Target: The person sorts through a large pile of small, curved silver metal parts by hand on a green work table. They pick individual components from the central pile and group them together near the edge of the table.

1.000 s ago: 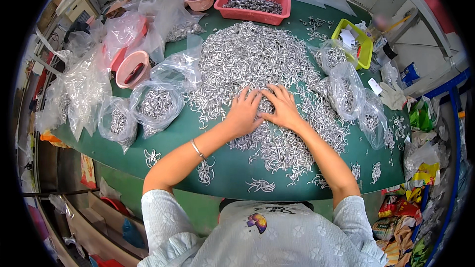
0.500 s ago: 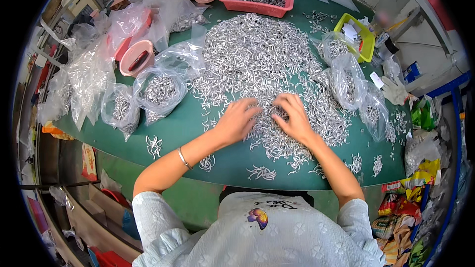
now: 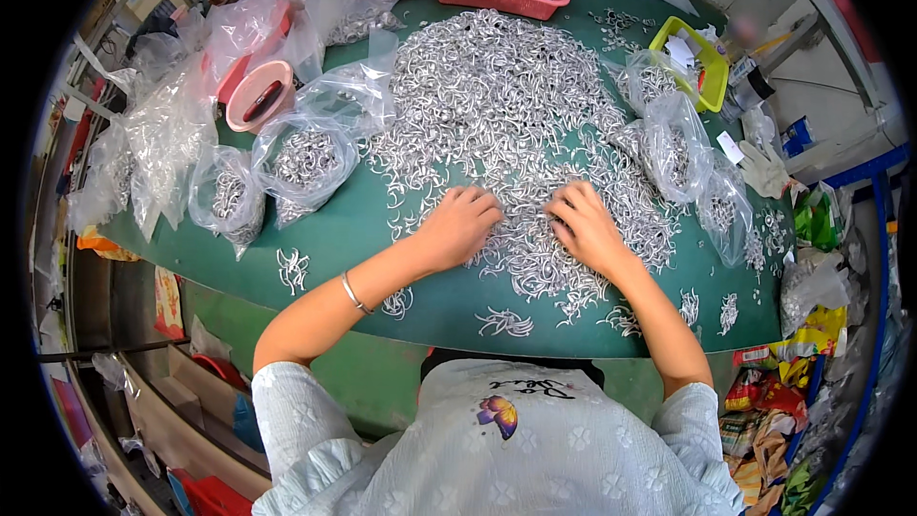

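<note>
A large heap of small curved silvery metal pieces (image 3: pixel 497 86) covers the middle of the green table (image 3: pixel 420 315). At the heap's near part, my left hand (image 3: pixel 462 227) rests palm down with bent fingers touching the pieces. A short gap of loose pieces separates it from my right hand (image 3: pixel 588 231), whose fingers are bent and spread over the pieces. Neither hand visibly grips a piece, though the fingertips are partly hidden. A metal bangle (image 3: pixel 355 294) circles my left wrist.
Clear bags of pieces stand left (image 3: pixel 304 161) and right (image 3: pixel 676 151). A pink tray (image 3: pixel 557 6) of pieces lies at the back, a yellow-green basket (image 3: pixel 714 72) at back right, and a pink bowl (image 3: pixel 241 117) with a red-and-black tool at left. Small piles (image 3: pixel 504 323) dot the near edge.
My right hand has shifted slightly right and down, away from my left. The gap between them has widened. My left hand has moved only a little.
</note>
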The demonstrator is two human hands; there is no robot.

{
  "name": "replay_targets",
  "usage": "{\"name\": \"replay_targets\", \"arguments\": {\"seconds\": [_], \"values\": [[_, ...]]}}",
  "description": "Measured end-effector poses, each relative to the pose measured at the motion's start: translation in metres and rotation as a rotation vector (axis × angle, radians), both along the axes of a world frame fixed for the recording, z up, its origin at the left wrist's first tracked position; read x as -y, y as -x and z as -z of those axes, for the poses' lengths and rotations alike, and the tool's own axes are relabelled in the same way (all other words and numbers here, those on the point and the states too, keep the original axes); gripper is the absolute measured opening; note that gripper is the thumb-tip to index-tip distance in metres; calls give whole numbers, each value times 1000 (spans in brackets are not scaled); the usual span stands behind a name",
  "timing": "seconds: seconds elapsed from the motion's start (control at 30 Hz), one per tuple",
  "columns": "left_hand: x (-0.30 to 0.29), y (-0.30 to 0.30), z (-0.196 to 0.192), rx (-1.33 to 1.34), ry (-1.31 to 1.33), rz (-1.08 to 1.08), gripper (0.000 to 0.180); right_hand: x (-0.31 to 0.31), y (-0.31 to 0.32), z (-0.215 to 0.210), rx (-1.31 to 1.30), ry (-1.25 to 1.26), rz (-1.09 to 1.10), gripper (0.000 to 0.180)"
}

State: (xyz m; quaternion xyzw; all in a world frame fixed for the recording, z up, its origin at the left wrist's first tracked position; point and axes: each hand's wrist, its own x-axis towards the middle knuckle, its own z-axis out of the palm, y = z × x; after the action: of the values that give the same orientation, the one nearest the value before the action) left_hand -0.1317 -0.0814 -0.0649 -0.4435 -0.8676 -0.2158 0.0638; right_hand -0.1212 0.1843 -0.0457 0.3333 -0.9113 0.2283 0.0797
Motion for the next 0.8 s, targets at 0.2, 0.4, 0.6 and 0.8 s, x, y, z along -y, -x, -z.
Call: {"name": "replay_targets", "arguments": {"seconds": [0.2, 0.4, 0.6, 0.8], "values": [[22, 6, 0, 200, -99, -232, 36, -15, -6, -14, 138, 62, 190, 31], [23, 1, -6, 162, 21, -181, 58, 27, 18, 2, -11, -95, -16, 58], [26, -14, -12, 199, 47, -242, 48, 10, 7, -4, -46, -109, -13, 30], [35, -15, -11, 227, -75, -193, 35, -17, -11, -4, 10, -31, 105, 21]]}}
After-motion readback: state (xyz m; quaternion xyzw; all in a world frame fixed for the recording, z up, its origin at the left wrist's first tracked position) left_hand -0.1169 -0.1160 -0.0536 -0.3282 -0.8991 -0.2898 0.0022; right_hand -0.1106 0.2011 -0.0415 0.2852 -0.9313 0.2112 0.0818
